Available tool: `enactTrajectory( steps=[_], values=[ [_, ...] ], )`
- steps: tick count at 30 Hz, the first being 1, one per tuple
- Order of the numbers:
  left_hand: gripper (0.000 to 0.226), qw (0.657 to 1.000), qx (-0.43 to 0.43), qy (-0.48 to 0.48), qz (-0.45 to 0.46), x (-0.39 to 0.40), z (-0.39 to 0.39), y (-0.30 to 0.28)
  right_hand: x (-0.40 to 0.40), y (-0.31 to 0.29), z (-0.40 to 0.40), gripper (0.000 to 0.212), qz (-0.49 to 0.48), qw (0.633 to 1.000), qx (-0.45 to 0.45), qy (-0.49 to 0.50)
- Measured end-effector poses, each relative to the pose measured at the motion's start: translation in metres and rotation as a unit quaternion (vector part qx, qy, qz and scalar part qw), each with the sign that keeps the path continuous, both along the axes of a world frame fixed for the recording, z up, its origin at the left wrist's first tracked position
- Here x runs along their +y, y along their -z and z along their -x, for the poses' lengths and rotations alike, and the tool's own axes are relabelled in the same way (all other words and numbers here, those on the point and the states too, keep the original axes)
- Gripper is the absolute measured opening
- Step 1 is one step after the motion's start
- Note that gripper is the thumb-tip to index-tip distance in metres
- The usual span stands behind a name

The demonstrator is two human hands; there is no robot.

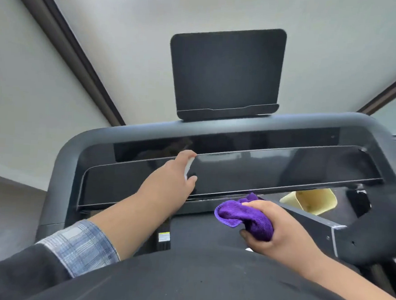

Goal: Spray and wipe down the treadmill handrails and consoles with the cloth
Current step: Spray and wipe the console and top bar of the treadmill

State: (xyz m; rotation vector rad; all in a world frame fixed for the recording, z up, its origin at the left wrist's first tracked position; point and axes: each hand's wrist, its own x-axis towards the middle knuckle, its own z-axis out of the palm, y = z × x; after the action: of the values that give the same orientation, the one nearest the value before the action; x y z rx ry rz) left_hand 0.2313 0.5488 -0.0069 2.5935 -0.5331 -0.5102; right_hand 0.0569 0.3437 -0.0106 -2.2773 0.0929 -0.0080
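Note:
The treadmill's glossy black console panel [284, 166] stretches across the middle, framed by a dark grey handrail surround [217, 125]. My left hand [174, 174] reaches up to the panel's left half and grips a small white spray bottle [188, 167], mostly hidden by the fingers. Lower right, my right hand [280, 231] holds a bunched purple cloth [241, 215] just below the panel's lower edge. A black tablet holder [225, 70] stands upright above the console.
A pale yellow cup [310, 199] sits in the console's right-hand pocket. The right side rail [322, 229] runs toward me under my right hand. White walls with dark trim [66, 42] lie beyond the machine.

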Motion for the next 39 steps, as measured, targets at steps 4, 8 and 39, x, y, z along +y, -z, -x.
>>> enactTrajectory(
  steps=[4,8,39],
  values=[
    [0.046,0.996,-0.038,0.081,-0.022,-0.077,0.009,0.007,-0.035,0.002,0.026,0.047,-0.016,0.999,0.028,0.033],
    [0.039,0.990,-0.041,0.111,-0.070,-0.123,0.013,0.014,-0.070,-0.002,0.047,0.042,-0.032,0.997,0.034,0.055],
    [0.058,0.999,0.016,-0.016,0.023,-0.258,0.097,-0.008,-0.280,-0.008,0.012,0.065,0.004,0.981,-0.041,0.191]
  ],
)
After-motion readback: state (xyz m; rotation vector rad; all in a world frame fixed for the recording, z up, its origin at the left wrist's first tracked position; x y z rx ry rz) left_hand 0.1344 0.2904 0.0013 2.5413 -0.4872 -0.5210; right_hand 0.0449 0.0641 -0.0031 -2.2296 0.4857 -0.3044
